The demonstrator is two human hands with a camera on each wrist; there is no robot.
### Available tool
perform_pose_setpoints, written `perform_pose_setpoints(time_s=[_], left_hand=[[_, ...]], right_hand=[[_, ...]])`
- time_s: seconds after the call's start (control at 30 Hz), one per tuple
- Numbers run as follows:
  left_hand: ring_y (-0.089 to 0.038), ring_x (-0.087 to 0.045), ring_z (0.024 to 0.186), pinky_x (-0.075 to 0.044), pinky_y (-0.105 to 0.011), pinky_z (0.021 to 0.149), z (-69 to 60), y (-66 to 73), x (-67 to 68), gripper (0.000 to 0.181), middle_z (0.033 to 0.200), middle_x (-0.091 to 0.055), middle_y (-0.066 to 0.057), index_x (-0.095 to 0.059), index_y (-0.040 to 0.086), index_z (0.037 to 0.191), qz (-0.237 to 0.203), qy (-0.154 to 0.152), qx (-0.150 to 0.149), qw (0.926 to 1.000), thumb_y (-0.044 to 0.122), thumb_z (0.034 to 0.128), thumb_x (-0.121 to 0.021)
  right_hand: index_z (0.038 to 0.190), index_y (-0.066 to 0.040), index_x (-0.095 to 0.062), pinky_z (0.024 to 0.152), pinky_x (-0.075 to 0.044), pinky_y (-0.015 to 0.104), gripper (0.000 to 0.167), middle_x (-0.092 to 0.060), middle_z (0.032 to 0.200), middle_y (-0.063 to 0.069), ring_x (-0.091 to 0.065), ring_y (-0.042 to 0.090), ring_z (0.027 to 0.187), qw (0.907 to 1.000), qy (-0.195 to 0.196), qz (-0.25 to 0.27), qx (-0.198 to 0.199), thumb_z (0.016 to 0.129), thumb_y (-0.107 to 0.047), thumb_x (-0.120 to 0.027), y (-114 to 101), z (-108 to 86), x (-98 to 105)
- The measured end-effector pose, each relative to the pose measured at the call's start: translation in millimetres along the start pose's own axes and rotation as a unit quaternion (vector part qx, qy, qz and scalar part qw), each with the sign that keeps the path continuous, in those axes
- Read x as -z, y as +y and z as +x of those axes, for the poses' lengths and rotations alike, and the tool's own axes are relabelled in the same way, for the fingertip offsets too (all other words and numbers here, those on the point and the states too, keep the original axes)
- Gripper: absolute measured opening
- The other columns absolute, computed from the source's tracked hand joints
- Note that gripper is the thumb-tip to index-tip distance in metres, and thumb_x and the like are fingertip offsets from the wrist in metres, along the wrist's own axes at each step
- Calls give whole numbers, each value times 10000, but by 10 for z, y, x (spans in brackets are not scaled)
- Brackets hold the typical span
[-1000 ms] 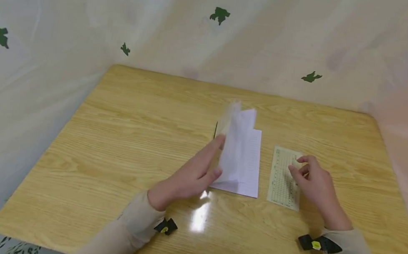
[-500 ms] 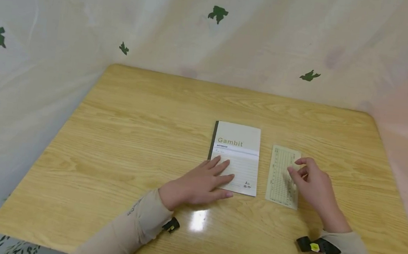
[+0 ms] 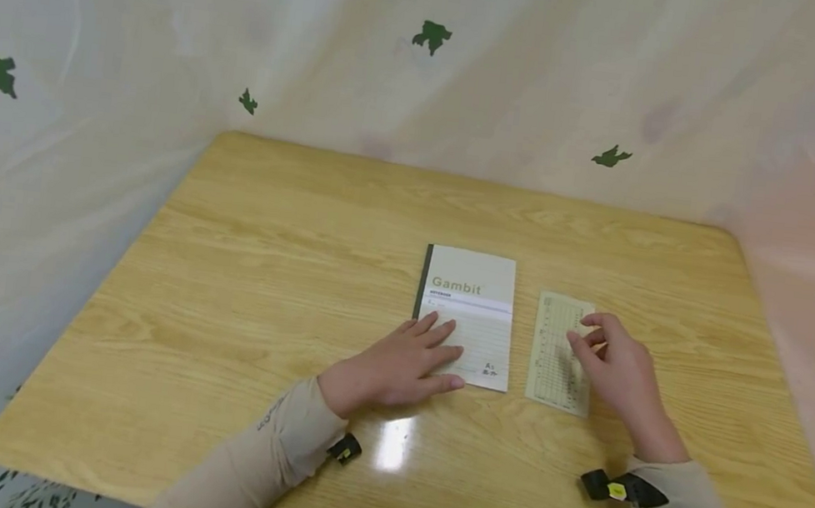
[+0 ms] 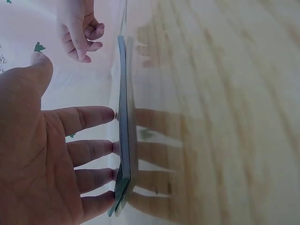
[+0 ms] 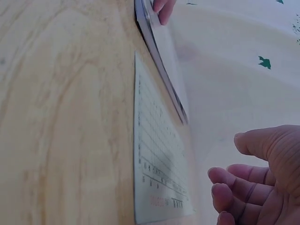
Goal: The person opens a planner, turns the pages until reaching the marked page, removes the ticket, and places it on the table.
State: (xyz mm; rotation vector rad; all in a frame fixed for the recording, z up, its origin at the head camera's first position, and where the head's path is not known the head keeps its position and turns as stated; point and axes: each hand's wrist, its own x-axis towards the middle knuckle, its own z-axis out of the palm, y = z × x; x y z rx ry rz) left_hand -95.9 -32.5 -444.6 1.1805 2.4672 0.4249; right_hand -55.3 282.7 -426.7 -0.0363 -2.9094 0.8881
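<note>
A closed notebook [image 3: 476, 279] with a pale cover marked "Gambit" and a dark spine lies flat on the table. On its lower left part rests my left hand [image 3: 402, 367], fingers spread and straight; the left wrist view shows the fingertips touching the cover. To the notebook's right lies a pale yellow-green printed form [image 3: 553, 363] with a grid of lines. My right hand [image 3: 614, 361] hovers over the form's right edge, fingers loosely curled with nothing between them. In the right wrist view a gap shows between those fingers [image 5: 243, 187] and the form.
The wooden table [image 3: 262, 271] has a glare spot near its front. Behind and beside it hangs a pale curtain [image 3: 518, 74] with green bird shapes. Each sleeve carries a black strap at the wrist.
The notebook stood open with its pages lifted by my left hand; its cover has since come down, and the hand now lies flat on it. The right hand has stayed over the form.
</note>
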Motion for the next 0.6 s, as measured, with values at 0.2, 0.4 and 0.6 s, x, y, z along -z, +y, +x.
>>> perform_pose_setpoints(time_s=[0.2,0.4,0.6], left_hand=[[-333,-80,1478,-117,-495,1179,8,-43,-24,666,1605,-187,-99,-410,159,1497,-25,72,101,9999,592,1013,-260],[-332,-84,1477,-118,-497,1178,-12,-76,-55,658,1604,-188,-98,-415,157,1494,-7,128,149,9998,583,1016,-263],[-357,-133,1467,-154,-489,1174,-42,-118,-39,647,1596,-199,-140,-408,113,1492,-234,666,116,9974,545,1028,-280]], right_hand=[[1207,2,-553,526,-449,295,391,-670,930,159,-577,200,679,10000,-52,45,-64,987,-321,-573,-37,46,-33],[1219,-2,-558,511,-437,285,386,-673,932,152,-574,179,668,10000,-33,73,-50,986,-309,-578,-36,47,-72],[1248,10,-558,581,-492,382,414,-653,1041,187,-618,274,765,9999,68,-33,-90,998,-319,-551,-16,62,-71]])
